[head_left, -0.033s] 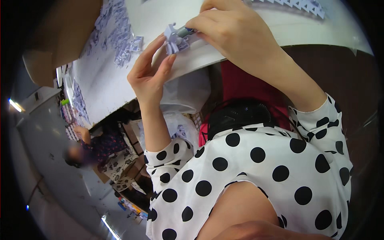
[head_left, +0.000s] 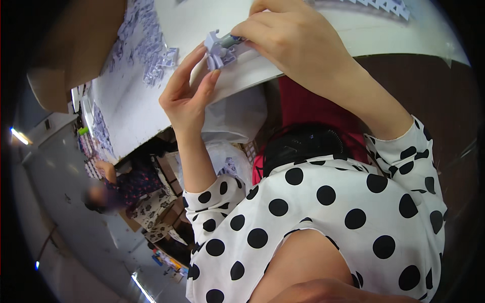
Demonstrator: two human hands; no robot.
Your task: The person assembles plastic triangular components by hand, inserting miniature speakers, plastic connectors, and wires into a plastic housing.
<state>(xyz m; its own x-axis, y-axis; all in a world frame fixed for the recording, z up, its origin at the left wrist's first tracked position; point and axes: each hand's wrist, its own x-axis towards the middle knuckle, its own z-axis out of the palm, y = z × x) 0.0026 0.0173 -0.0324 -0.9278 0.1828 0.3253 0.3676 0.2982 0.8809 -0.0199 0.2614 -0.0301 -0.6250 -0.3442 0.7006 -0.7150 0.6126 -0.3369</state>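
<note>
Between the thumb and fingers of my left hand is a small pale lavender plastic part, held just above the near edge of the white table. My right hand comes in from the right, its fingertips pinched on a short grey cylindrical piece. That cylinder meets the right side of the lavender part; the exact joint is too small to make out. To the left of my left hand, a few similar lavender parts lie on the tabletop.
A heap of loose lavender pieces spreads over the table's left side, beside a brown cardboard box. At the far right lies a row of pale toothed parts. Below the table hangs a whitish bag. Another person is at the lower left.
</note>
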